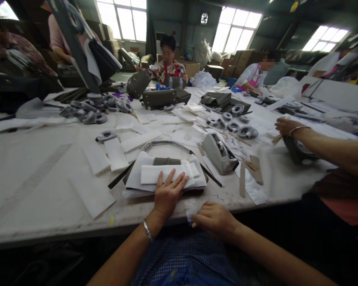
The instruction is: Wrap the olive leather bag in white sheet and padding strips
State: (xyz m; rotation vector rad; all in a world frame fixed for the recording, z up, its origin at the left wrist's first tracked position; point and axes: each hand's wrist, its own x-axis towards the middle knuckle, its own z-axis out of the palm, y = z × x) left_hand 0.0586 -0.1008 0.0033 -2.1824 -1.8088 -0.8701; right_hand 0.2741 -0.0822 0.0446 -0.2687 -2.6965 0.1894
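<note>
A dark handbag lies on the table in front of me, wrapped in white sheeting, its covered handle arching away from me. My left hand rests flat on a folded white foam sheet on top of the bag, fingers spread. By the table's front edge, my right hand is closed with its fingers pinched on a short translucent strip that looks like clear tape. A grey tape dispenser stands to the right of the bag.
White foam sheets lie to the left. Wrapped grey rings sit farther back, with more dark bags behind. At right, a co-worker's hand touches a dark item. Other people work across the table.
</note>
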